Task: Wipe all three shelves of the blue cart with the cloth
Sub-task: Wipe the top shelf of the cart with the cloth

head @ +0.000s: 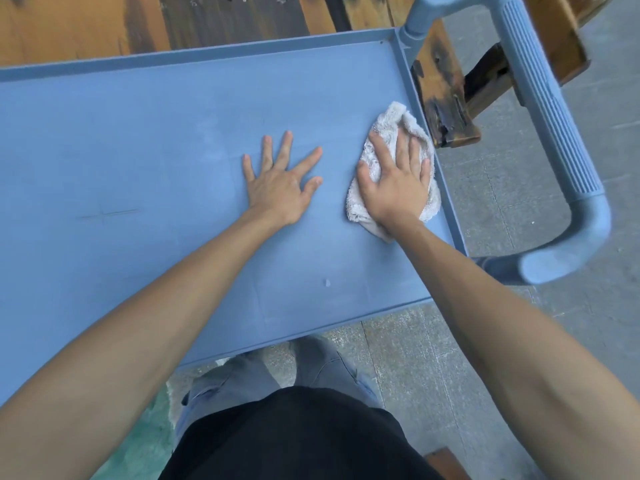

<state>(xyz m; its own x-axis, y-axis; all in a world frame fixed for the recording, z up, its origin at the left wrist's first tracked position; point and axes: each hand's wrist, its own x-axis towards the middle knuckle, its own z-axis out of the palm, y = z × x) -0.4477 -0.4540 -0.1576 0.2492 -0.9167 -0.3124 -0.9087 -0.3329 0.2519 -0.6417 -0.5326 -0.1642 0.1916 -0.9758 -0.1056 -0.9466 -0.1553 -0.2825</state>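
The blue cart's top shelf [145,140] fills most of the view, a flat tray with a low raised rim. A bunched off-white cloth [398,116] lies on it near the right rim. My right hand [398,181] presses flat on the cloth, fingers spread over it. My left hand [282,180] rests palm down on the bare shelf just left of the cloth, fingers apart, holding nothing. The two lower shelves are hidden under the top one.
The cart's ribbed blue handle [550,109] arches past the right rim. A worn wooden bench or table [446,102] stands behind the cart. A small white speck [327,282] sits near the shelf's front edge. Grey tiled floor [519,188] lies to the right.
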